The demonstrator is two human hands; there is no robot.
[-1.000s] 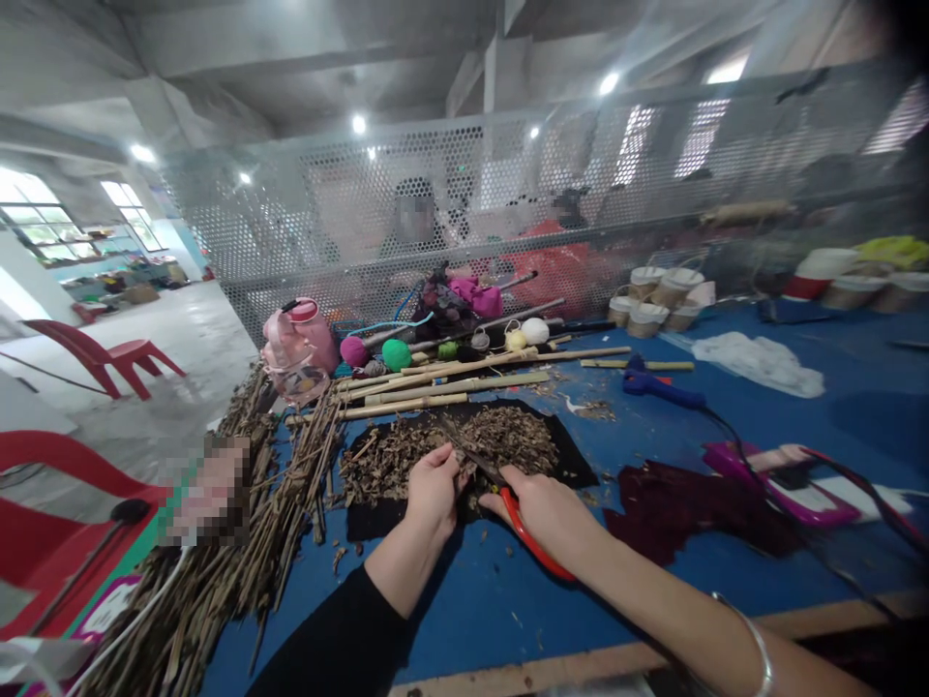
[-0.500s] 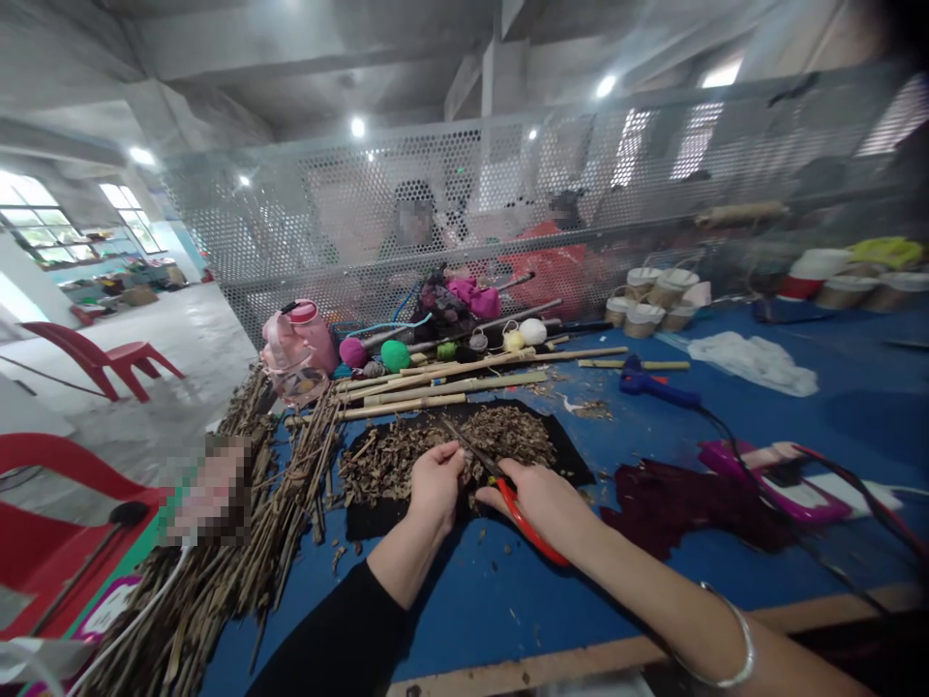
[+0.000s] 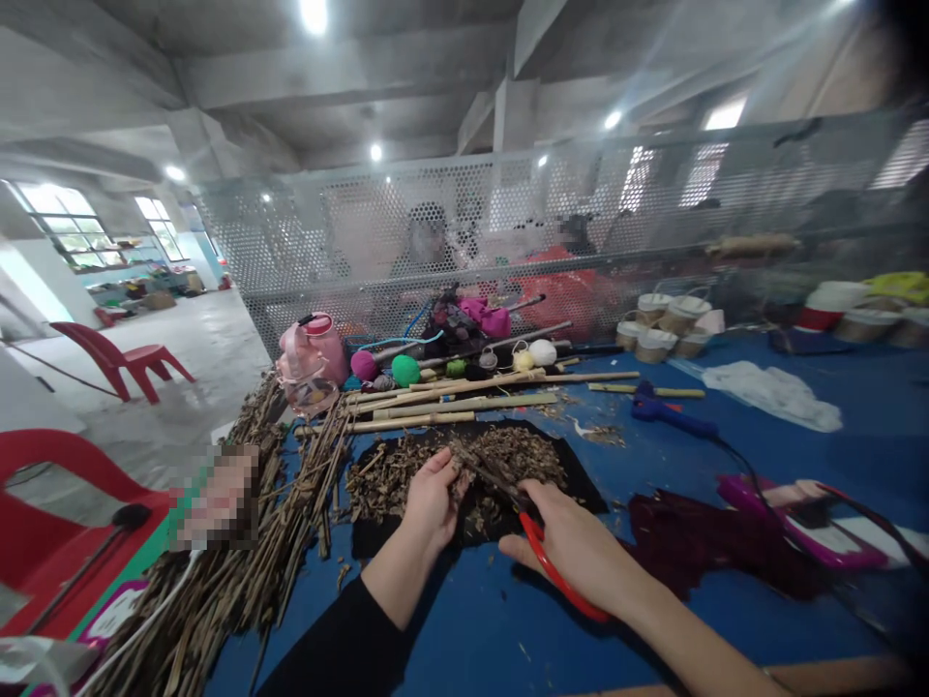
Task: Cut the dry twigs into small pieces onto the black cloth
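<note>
My right hand (image 3: 581, 542) grips red-handled scissors (image 3: 543, 553), whose dark blades point up and left toward my other hand. My left hand (image 3: 432, 501) is closed, with dried brown plant pieces (image 3: 459, 472) at its fingertips beside the blade tips. Whether the blades touch those pieces I cannot tell. Both hands are above the near side of a black cloth (image 3: 584, 484) that lies on the blue table. A heap of short dried plant cuttings (image 3: 384, 479) covers much of this cloth.
Dried stalks (image 3: 239, 571) lie bundled on the left, and bamboo sticks (image 3: 471, 407) behind the heap. Yarn balls (image 3: 405, 370) and a pink jug (image 3: 328, 350) stand farther back. On the right are a blue glue gun (image 3: 664, 414) with its cord and a dark red cloth (image 3: 697, 532).
My right hand and the scissors have moved right and nearer to me. More brown plant pieces show at my left fingertips. The whole view has tilted up slightly.
</note>
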